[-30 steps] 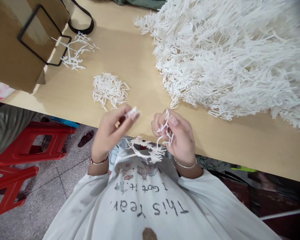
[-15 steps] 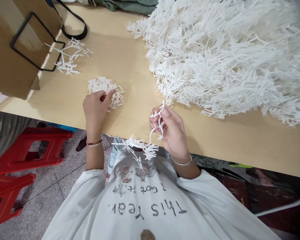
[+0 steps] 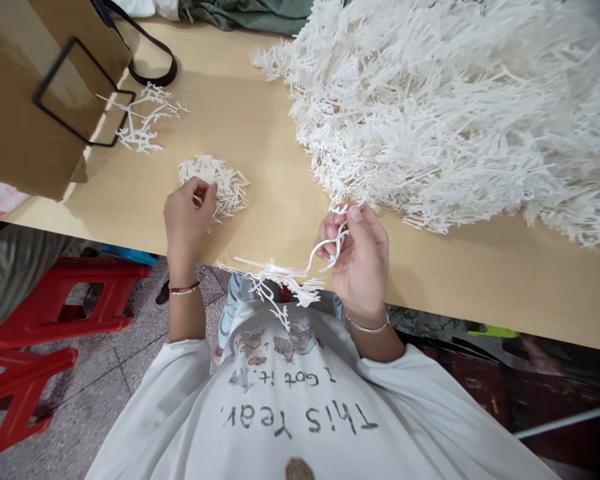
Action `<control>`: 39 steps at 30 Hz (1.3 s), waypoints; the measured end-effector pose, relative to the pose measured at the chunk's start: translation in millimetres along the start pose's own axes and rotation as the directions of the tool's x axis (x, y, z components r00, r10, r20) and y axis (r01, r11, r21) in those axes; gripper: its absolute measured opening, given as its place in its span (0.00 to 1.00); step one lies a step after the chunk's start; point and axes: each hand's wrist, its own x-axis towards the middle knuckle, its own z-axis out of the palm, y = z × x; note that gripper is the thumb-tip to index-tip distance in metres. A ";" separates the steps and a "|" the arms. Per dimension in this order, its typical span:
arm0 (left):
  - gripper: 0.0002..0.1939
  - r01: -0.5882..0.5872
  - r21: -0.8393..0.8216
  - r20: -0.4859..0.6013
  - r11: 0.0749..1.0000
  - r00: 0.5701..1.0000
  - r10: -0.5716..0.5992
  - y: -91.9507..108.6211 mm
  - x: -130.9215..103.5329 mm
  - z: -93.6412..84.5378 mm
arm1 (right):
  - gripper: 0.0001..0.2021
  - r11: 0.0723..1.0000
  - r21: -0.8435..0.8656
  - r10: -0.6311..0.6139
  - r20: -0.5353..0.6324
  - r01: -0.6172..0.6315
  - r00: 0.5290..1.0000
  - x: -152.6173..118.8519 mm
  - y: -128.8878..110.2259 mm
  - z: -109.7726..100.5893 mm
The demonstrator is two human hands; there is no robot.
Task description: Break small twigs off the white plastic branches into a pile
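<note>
Between the thumb and fingers of my right hand (image 3: 357,257) is a white branched plastic sprig (image 3: 314,259), its thin stem curving left and down. Its lower end meets a tangle of white branched sprigs (image 3: 280,280) at the table's near edge, where I cannot tell one piece from another. My left hand (image 3: 187,210) is closed in a pinch at the near left side of a small heap of short white pieces (image 3: 225,183). Whatever those fingertips hold is too small to make out.
A large mound of white branched sprigs (image 3: 440,120) covers the right rear of the table (image 3: 260,120). At left stand a cardboard box (image 3: 25,87) and a black wire frame (image 3: 83,100), with a loose white sprig (image 3: 147,120) beside them. Red stools (image 3: 95,293) are below left.
My right hand has moved right, drawing the sprig with it and straightening its stem. My left hand has shifted slightly down and left, its pinch still beside the small heap.
</note>
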 end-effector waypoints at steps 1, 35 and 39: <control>0.10 0.012 -0.016 0.005 1.000 1.000 -0.012 -0.7 -0.6 -0.7 | 0.13 1.000 -0.001 0.000 -0.010 0.000 1.000 -0.6 -0.2 -0.7; 0.15 0.059 -0.708 0.375 0.704 0.876 0.304 67.3 -93.4 -5.5 | 0.19 0.967 -0.169 0.224 0.212 -0.190 0.951 38.3 -25.6 -14.2; 0.16 0.101 -0.759 0.353 0.643 0.894 0.277 68.7 -88.0 -10.6 | 0.17 0.975 -0.153 0.203 0.290 -0.164 0.935 30.7 -23.7 -22.9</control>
